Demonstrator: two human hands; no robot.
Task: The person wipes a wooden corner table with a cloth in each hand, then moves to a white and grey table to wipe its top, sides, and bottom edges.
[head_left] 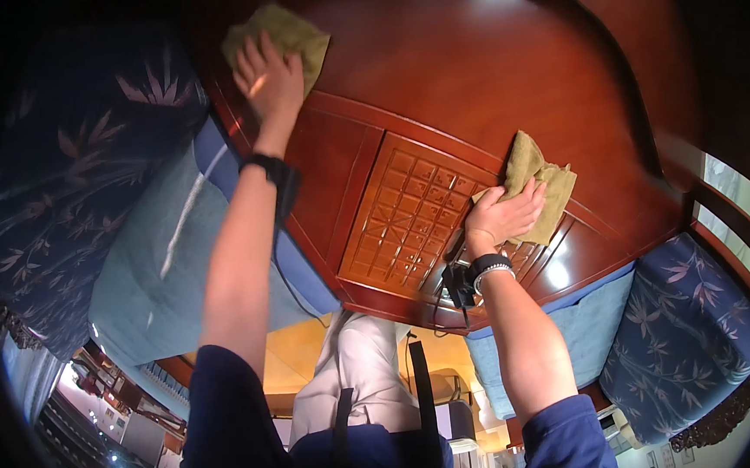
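My left hand (273,80) lies spread on an olive-green cloth (305,43) at the upper left of the dark red wooden table (433,65). Its fingers are stretched out and press on the cloth. To the lower right, my right hand (504,218) rests on a second olive-green cloth (555,200), fingers extended and thumb apart. That cloth is rumpled, one corner standing up, and it covers part of the table's carved panel border. A black band circles each wrist, and the right wrist also carries a beaded bracelet.
Between the hands is a carved panel (409,219) with a grid pattern. Blue padded seats stand left (151,258) and right (564,325) of the table, with bamboo-patterned cushions (694,325). A black device with a cable (459,285) is by the right wrist.
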